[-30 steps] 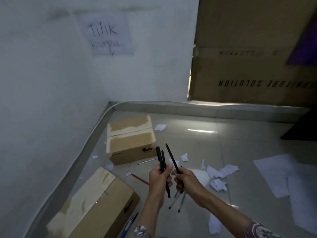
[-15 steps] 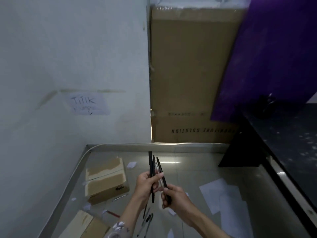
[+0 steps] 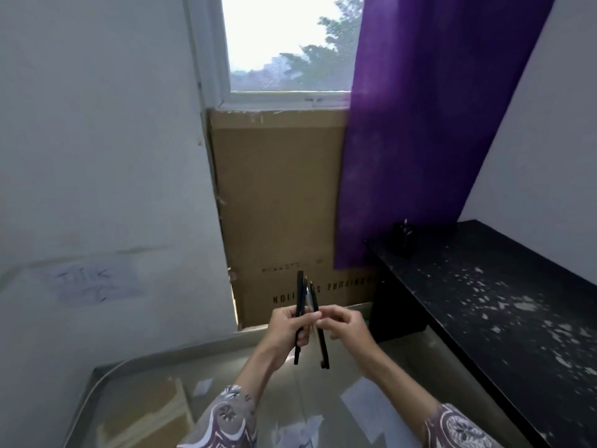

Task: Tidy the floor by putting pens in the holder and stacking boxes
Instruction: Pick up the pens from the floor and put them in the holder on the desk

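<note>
In the lower middle of the frame the left hand (image 3: pixel 286 328) grips a bunch of dark pens (image 3: pixel 300 315), its fingers curled round their shafts so that they stand nearly upright, tips above the knuckles and ends hanging below the palm. Just to the right, the right hand (image 3: pixel 347 328) pinches one more black pen (image 3: pixel 321 337) between thumb and fingertips, this pen leaning against the bunch at its top and spreading away at the bottom. Both patterned sleeves (image 3: pixel 231 418) enter from the bottom edge.

On the black tabletop (image 3: pixel 504 305) at the right, near its far left corner and well apart from the hands, stands a dark holder (image 3: pixel 402 239); its contents are too dim to tell. On the floor at lower left lies a blurred cardboard box (image 3: pixel 145 412), with scraps of white paper (image 3: pixel 297 431) nearby. Behind the hands a large flat carton (image 3: pixel 277 202) leans against the wall below the window (image 3: pixel 290 43), beside a purple curtain (image 3: pixel 420 124).
</note>
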